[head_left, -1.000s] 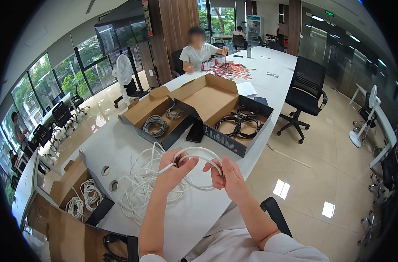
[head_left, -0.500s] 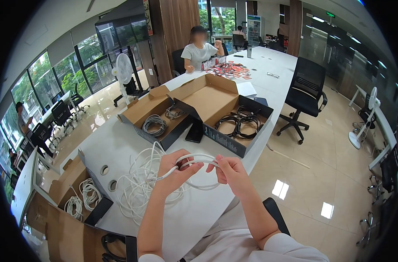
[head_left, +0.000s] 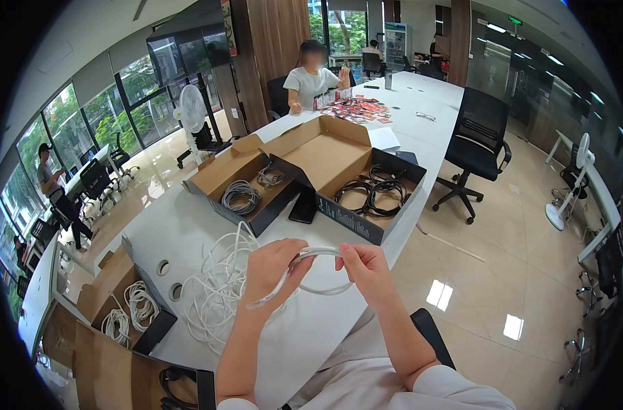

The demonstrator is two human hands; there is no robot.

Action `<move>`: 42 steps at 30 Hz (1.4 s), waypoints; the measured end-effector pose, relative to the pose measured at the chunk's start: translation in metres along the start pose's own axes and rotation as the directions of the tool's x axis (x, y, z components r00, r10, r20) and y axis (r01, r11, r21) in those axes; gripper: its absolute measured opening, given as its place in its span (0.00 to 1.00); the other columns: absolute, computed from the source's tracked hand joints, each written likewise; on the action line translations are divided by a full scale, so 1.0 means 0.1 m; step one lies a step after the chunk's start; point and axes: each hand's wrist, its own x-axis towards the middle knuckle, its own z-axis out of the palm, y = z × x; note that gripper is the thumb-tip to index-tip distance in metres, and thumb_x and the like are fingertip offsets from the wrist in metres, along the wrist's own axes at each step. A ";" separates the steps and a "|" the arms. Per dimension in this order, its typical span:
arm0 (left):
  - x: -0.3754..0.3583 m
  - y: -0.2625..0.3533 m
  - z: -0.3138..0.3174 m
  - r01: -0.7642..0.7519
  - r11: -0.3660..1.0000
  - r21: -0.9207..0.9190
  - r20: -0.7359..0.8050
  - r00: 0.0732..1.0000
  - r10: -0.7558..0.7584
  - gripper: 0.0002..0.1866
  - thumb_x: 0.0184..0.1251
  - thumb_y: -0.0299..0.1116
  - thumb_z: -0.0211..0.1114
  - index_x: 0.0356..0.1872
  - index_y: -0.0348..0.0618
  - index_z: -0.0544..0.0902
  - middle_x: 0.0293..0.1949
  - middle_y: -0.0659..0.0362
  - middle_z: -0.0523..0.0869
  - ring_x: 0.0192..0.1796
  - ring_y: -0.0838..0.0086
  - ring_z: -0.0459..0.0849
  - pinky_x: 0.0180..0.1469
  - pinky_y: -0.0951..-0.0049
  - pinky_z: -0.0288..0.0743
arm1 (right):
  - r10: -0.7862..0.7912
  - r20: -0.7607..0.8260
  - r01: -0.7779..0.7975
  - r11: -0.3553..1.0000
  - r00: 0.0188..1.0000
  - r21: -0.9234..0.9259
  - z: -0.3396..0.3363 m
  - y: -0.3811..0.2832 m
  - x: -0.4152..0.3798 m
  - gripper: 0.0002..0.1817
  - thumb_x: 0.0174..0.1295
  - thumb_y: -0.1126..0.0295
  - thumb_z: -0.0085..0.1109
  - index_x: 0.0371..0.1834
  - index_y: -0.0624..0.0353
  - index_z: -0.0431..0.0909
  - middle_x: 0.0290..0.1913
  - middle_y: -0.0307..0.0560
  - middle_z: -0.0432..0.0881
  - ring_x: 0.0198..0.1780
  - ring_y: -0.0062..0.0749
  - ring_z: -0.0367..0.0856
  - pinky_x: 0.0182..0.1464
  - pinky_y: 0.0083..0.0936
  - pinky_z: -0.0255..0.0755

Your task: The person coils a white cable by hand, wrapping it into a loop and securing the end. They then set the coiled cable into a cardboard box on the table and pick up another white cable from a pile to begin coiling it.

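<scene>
Between my hands is a loosely coiled white cable (head_left: 327,292), held above the table's near edge. My left hand (head_left: 274,270) is closed around the left side of the coil, and a cable end hangs along its wrist. The fingers of my right hand (head_left: 366,270) pinch the coil's upper right side. Left of my hands, a tangled heap of white cable (head_left: 212,301) lies on the white table (head_left: 318,335). Whether the coil joins that heap is hidden behind my left hand and forearm.
Ahead stand open boxes with grey cables (head_left: 241,197) and black cables (head_left: 373,195), with a black phone (head_left: 303,207) between them. White cable bundles (head_left: 140,304) fill a box at left. Across the table sits a person (head_left: 315,85) by red packets (head_left: 359,108). A chair (head_left: 479,137) stands right.
My left hand has turned over the coil, its back now facing up, and the strands sit closer together. My right hand keeps its pinch. A person at far left has stepped into fuller view.
</scene>
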 end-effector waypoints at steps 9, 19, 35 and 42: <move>0.00 0.02 0.07 0.387 0.798 -0.462 -0.069 0.882 -0.467 0.12 0.67 0.19 0.55 0.50 0.39 0.75 0.35 0.58 0.79 0.25 0.79 0.81 0.25 0.78 0.72 | -0.153 -0.017 0.151 0.985 0.988 -0.078 0.38 -0.04 -0.22 0.22 0.75 0.61 0.45 0.26 0.63 0.78 0.16 0.25 0.58 0.20 0.10 0.51 0.23 0.16 0.45; -0.03 -0.13 0.02 0.372 0.811 -0.452 0.022 0.913 -0.407 0.14 0.77 0.37 0.51 0.39 0.40 0.82 0.21 0.67 0.71 0.23 0.86 0.66 0.24 0.81 0.58 | -0.179 0.059 0.173 0.980 0.982 0.095 0.45 0.02 -0.23 0.20 0.76 0.60 0.41 0.46 0.66 0.78 0.18 0.30 0.64 0.21 0.12 0.58 0.25 0.15 0.51; -0.04 -0.24 -0.28 0.204 0.316 -0.927 -0.112 0.653 -0.749 0.11 0.76 0.37 0.54 0.36 0.42 0.76 0.15 0.72 0.58 0.16 0.89 0.50 0.17 0.80 0.40 | 0.064 0.205 -0.062 0.998 0.977 -0.018 0.31 0.87 0.09 0.19 0.74 0.62 0.43 0.61 0.60 0.72 0.57 0.43 0.76 0.57 0.25 0.73 0.59 0.26 0.67; -0.05 -0.26 -0.32 0.145 0.136 -0.980 0.002 0.691 -0.723 0.13 0.76 0.41 0.54 0.34 0.43 0.76 0.15 0.73 0.56 0.16 0.88 0.50 0.18 0.81 0.41 | 0.395 0.271 -0.346 0.914 0.878 -0.213 0.32 1.09 0.13 0.18 0.69 0.72 0.47 0.61 0.61 0.72 0.54 0.49 0.77 0.55 0.30 0.77 0.60 0.27 0.71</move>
